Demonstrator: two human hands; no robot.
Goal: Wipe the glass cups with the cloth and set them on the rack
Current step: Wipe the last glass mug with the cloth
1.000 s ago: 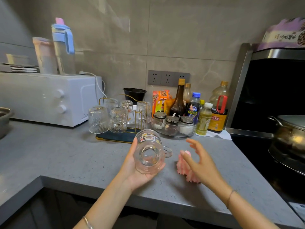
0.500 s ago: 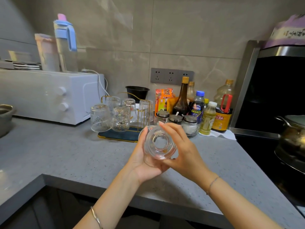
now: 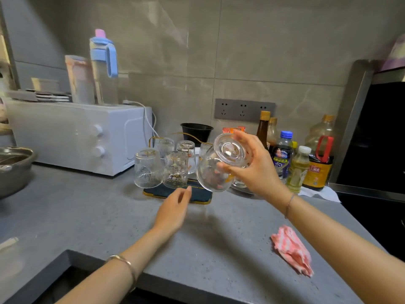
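Over the right front corner of the rack (image 3: pixel 162 192), the right hand (image 3: pixel 256 170) grips a glass cup (image 3: pixel 215 172) tilted base-up, the left hand (image 3: pixel 173 209) hovers with relaxed fingers, and the pink cloth (image 3: pixel 292 251) lies near the front edge of the counter (image 3: pixel 87 211).

White microwave (image 3: pixel 72 134), sauce bottles (image 3: pixel 282 154), black bowl (image 3: pixel 196 133), wall sockets (image 3: pixel 244 109)

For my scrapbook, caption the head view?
Right hand holds a tilted glass cup by the rack; pink cloth lies nearby.
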